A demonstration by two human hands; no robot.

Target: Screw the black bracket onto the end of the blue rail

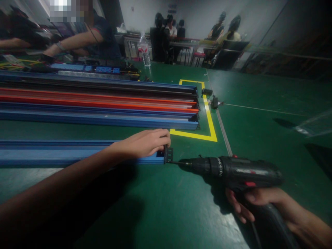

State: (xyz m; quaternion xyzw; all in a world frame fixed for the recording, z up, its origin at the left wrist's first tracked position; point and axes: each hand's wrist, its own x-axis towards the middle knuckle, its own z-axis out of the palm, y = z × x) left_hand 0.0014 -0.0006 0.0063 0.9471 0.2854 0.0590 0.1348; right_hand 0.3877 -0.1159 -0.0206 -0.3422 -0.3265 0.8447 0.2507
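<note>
1. With the right grip [269,195], holding one cordless drill [249,173] by its handle, probably to keep its one long bit [180,162] in line with the lower corner of the black end bracket [169,154]; seemingly touching there.
2. With the left grip [150,140], reaching from above over the same bracket, count of one, perhaps to steady it against the push of the drill. Cannot tell how tightly closed, because of the hidden thumb.
3. Lying flat along the desk [168,207] under the left forearm: one near blue profile [52,155], with the bracket at its right end, probably so for easy reach by the drill.
4. Beyond, laid side by side with right ends nearly even, maybe for order: several long profiles [103,119], in blue, orange-red and black. Cannot count exactly, because of overlapping edges.
5. Around and beside these right ends: one yellow tape outline [211,124], with two small black parts [214,102] near its far right side.
6. Farther: one upright plastic bottle [145,53], and one co-worker's arm [77,41] at left.
</note>
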